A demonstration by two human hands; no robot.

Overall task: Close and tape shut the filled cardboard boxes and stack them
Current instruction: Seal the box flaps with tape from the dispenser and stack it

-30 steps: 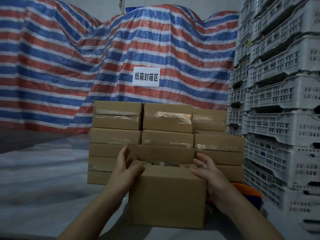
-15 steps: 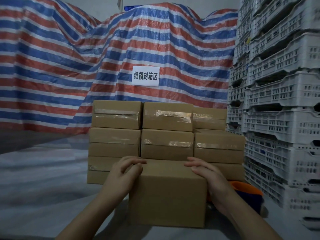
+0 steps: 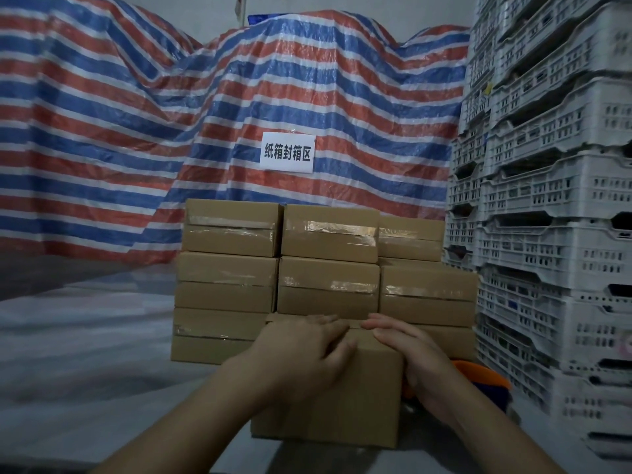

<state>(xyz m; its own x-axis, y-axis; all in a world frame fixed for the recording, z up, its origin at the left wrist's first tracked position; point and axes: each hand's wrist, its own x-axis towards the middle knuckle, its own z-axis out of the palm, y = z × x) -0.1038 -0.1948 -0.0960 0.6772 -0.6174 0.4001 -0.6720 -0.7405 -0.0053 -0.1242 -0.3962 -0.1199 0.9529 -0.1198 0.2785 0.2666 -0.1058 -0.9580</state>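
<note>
While a big striped tarp (image 3: 136, 131) hangs at twelve o'clock and white crates (image 3: 554, 234) tower at three o'clock, taped boxes (image 3: 328, 261) sit stacked behind the brown box (image 3: 355, 398) at six o'clock. On its closed top, the left hand (image 3: 301, 350) and right hand (image 3: 410, 350) press down, fingers (image 3: 328, 323) flat, gripping nothing.

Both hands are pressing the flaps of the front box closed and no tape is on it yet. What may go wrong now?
1. The left hand and right hand press the front box shut; letting go may let its flaps spring open.
2. The orange object, perhaps the tape tool, sits half hidden behind the right forearm, so reaching it means freeing one hand.
3. The stacked boxes stand close behind; a push could shift them.
</note>
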